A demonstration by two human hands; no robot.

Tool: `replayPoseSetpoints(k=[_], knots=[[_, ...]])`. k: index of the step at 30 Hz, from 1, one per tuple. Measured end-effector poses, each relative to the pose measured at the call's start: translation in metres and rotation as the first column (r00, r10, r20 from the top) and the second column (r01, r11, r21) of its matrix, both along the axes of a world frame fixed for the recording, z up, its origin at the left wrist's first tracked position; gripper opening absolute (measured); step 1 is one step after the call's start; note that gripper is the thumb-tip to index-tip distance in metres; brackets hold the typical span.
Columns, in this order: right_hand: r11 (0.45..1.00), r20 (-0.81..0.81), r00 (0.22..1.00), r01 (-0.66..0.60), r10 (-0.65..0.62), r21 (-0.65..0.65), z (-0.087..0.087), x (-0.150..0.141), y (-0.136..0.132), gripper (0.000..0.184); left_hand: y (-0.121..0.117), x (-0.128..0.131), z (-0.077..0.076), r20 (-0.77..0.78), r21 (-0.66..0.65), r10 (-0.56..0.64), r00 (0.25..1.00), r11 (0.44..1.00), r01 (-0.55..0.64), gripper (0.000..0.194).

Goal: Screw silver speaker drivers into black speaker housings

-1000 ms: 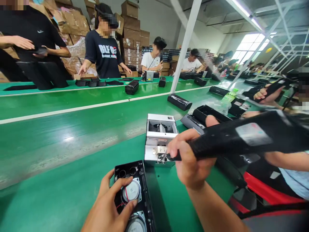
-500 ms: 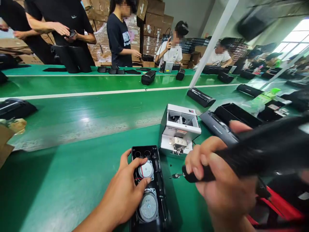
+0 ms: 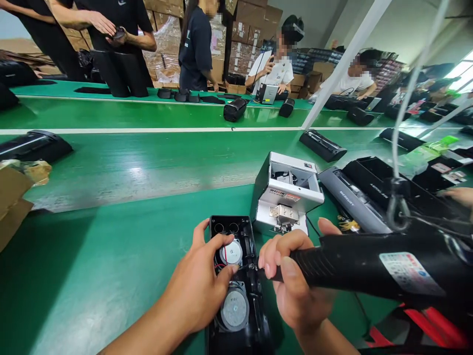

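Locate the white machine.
In the head view, the white machine stands right of centre, between the black speaker housing and the grey MERKURY case.

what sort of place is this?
Looks like a factory assembly line: stacked cardboard boxes, people working along a long green work surface, and the right hand holding a black power driver at an open speaker housing.

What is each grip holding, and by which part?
Right grip: black screwdriver, by its front end. Left grip: on the upper speaker, at its edge; firmness unclear.

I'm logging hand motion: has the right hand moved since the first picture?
Yes: against the white machine, the right hand has shifted left and lower in view.
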State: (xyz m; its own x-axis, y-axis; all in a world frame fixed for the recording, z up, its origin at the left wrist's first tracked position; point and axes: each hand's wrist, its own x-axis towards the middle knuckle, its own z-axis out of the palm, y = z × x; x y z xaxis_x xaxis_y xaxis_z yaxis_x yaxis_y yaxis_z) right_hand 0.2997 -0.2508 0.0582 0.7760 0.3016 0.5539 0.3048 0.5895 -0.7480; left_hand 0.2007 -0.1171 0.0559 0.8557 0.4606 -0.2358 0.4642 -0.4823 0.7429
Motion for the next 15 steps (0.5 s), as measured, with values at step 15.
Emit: replayPoseSetpoints(k=[15], knots=[[0.989,0.109,0.983,-0.143,0.145,-0.034,-0.015,0.006,-0.005,0.055,-0.001,0.000,0.005,-0.035,-0.010,-0.004,0.999,1.000,0.004,0.043]])
